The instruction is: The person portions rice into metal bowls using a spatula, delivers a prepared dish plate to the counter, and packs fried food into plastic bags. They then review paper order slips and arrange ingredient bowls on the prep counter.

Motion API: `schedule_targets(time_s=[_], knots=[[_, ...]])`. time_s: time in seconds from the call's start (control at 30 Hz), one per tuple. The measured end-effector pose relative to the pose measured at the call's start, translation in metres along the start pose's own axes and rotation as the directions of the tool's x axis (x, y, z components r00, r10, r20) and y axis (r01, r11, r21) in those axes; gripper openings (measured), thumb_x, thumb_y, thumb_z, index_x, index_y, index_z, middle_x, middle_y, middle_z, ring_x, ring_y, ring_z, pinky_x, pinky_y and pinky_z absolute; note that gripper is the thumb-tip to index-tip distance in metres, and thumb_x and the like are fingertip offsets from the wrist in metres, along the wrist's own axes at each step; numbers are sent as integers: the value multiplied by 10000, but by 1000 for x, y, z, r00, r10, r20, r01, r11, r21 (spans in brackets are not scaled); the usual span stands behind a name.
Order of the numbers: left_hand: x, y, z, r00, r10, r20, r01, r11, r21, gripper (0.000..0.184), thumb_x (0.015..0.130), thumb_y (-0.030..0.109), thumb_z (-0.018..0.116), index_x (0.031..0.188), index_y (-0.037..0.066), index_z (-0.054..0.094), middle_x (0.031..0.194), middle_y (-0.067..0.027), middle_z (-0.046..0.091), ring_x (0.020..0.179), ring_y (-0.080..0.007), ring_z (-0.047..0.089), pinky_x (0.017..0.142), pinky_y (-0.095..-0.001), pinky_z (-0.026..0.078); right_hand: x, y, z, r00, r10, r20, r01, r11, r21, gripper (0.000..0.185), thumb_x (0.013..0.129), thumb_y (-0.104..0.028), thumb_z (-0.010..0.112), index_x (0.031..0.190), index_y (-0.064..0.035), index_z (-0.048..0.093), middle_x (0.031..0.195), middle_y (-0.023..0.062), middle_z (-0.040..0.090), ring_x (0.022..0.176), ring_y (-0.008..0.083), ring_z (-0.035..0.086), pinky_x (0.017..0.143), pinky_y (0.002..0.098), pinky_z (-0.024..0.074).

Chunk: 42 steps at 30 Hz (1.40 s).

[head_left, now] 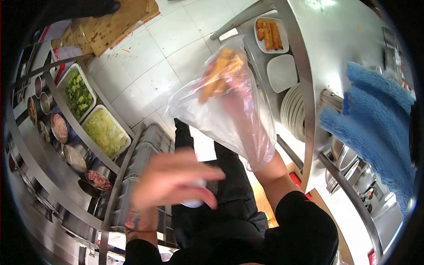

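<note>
A white-tiled floor [137, 70] spreads beneath a kitchen work area, flanked at right by a stainless-steel table [335, 39]. A fluffy blue towel [371, 119] hangs at the far right, beside the table's edge. Near the middle, above the floor, a large clear plastic bag [198, 108] covers the person's right hand [233, 90] and part of the forearm. The right hand's fingers, seen hazily through the film, are closed around several golden fried sticks [215, 79], held just left of the table.

The left hand [170, 181], lower and blurred, stands apart from the bag over the person's dark clothing; its fingers point right, the thumb parted from them, and whether they grip anything cannot be told.

At left, two white trays [91, 86] sit side by side, one of green vegetables [78, 95], the other of pale chopped leaves [104, 132]. Under the table's edge are a stack of white plates [292, 110], a white dish [282, 73] and another dish [285, 34] bearing more fried sticks [268, 35].
</note>
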State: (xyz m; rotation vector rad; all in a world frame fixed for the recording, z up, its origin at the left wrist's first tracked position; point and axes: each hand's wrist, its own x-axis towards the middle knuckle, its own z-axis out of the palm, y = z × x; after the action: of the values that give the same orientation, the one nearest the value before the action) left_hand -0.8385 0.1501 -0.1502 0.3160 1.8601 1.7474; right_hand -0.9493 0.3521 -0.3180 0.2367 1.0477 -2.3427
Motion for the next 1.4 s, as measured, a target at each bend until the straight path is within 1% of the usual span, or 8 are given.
schedule_targets(time_s=[0.13,0.33,0.6,0.73,0.9,0.93,1.03,1.4], knots=[[43,-27,-98,848,-32,-529,280,875,396,634,884,390,662,1412,58,544,1120,-83,660,617,-113,496,596,-262,414,-6,-32,22,997,83,12,-74,936,-343,577,848,-175,771,1331,-26,491,1134,115,644,1033,221,661,880,354,538],[129,-211,-25,979,-203,-22,134,721,-680,672,891,237,741,1452,24,440,1325,-85,590,1115,-158,603,950,-322,508,14,7,36,993,89,-71,-110,920,-377,538,872,-166,711,1339,-18,490,1159,149,649,1103,232,632,920,341,503],[160,-288,41,962,-256,-100,9,392,-920,554,819,95,786,1326,43,570,1226,-67,649,1078,-180,627,927,-333,516,-51,-56,30,982,189,-8,-115,566,-817,388,896,-84,596,1270,6,553,1201,191,640,1114,253,625,955,340,486],[156,-259,26,966,-202,-163,-59,439,-896,554,787,54,800,1301,36,591,1214,-66,654,1079,-181,625,925,-336,512,-112,-97,38,991,-136,13,61,355,-933,337,908,-42,539,1236,18,585,1221,212,636,1120,264,621,973,340,477],[137,-250,-3,938,-193,-288,-150,521,-840,524,772,33,805,1261,27,617,1204,-68,657,1064,-186,629,919,-340,512,-188,-75,-37,836,-525,-160,289,669,-685,270,873,59,489,1099,17,632,1097,182,649,1045,235,633,941,335,485],[133,-250,-7,941,-170,-291,-167,516,-840,513,771,28,803,1252,24,623,1201,-71,658,1059,-187,631,916,-342,513,-201,-48,-66,710,-437,-553,-2,783,-622,251,893,23,530,1128,-1,616,1084,144,639,1033,216,623,940,330,482],[125,-242,-19,949,-98,-300,-216,492,-843,482,769,11,795,1223,14,635,1187,-78,665,1049,-191,636,911,-350,516,-205,70,-174,720,-263,-642,-576,290,-764,329,926,-79,602,1245,-16,558,1157,118,626,1095,207,597,986,342,461],[100,-227,4,892,-239,-383,-76,757,-649,598,786,136,849,1304,36,569,1163,-70,668,1093,-172,618,945,-329,502,-1,-1,18,986,-145,81,166,894,-416,451,957,-165,612,1361,-18,474,1282,120,590,1209,251,553,1092,398,397]])
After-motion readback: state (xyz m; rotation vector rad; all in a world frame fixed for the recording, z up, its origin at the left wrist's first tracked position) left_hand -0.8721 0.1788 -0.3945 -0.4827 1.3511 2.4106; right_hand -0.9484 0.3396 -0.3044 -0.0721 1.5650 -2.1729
